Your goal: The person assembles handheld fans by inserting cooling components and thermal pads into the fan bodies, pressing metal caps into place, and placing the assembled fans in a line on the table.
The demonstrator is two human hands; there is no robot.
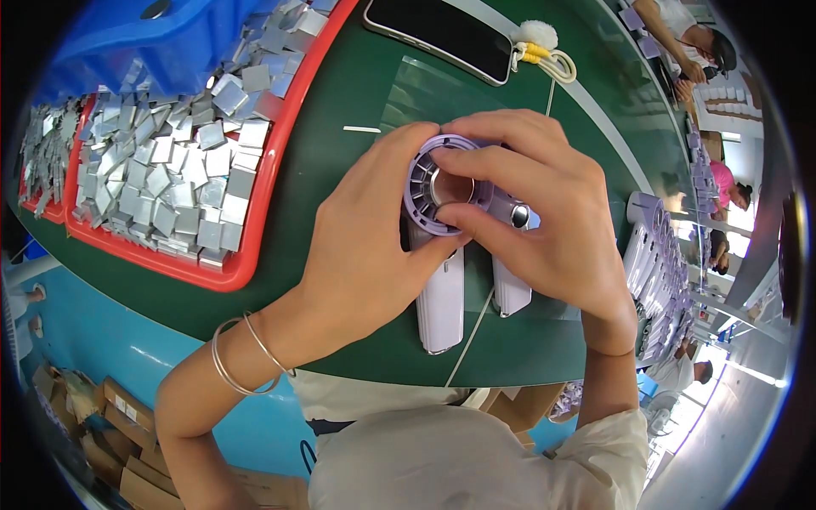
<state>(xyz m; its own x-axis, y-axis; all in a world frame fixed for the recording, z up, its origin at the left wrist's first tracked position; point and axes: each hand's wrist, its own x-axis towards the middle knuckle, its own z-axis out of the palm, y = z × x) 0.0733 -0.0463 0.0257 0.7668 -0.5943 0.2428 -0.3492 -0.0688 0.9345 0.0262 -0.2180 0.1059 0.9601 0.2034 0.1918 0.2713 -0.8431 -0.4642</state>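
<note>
A lavender handheld fan [440, 297] lies at the middle of the table, its round slotted head facing up and its handle toward me. My left hand [361, 225] is closed around the left side of that head, fingertips at its rim. My right hand [552, 200] comes over from the right. Its thumb and index finger pinch a round, shiny copper-toned metal disc [453, 185] at the centre of the head; whether the disc is seated cannot be made out. Beside it lies a second lavender fan [512, 289], partly hidden under my right hand.
Red trays [246, 246] of small square silver plates stand at the left, a blue bin [161, 51] over them. A phone [442, 38] with a pompom strap [540, 38] lies at the back. Many lavender fans [650, 263] line the right side. Other people work far right.
</note>
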